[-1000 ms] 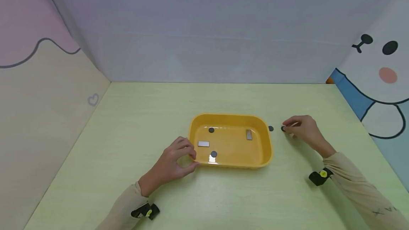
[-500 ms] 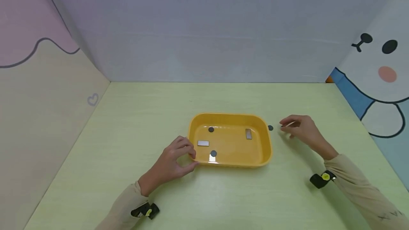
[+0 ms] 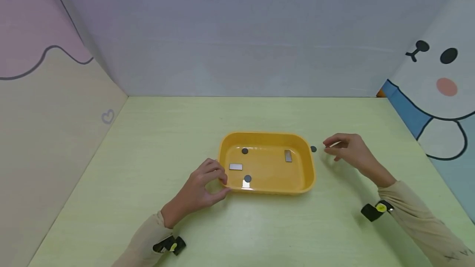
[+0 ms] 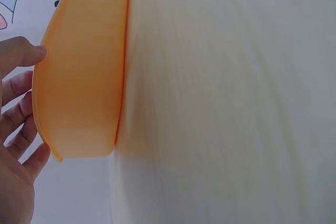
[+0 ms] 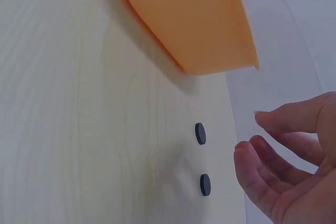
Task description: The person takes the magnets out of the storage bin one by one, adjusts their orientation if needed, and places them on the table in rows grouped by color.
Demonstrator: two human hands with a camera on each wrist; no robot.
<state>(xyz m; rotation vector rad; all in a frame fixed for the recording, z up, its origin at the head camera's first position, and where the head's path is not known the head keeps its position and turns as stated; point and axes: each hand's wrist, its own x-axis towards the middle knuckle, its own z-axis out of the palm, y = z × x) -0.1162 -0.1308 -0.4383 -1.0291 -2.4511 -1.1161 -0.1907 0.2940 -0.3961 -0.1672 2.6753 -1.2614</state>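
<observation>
My left hand holds the near left corner of a yellow plastic tray, thumb and fingers at its rim. In the left wrist view the fingertips sit along the edge of the tray. My right hand hovers above the table to the right of the tray, thumb and fingertips apart with nothing between them. In the right wrist view two small black discs lie on the table below and beside the right hand. From the head one disc shows by the tray; the other is mostly hidden by the fingers.
Inside the tray lie two dark discs and two silvery rectangular pieces, spaced apart. The pale green table meets a plain back wall and printed side panels.
The right hand has let go of a black disc, which now lies on the table, and the hand has shifted slightly left. The left hand and tray stay put.
</observation>
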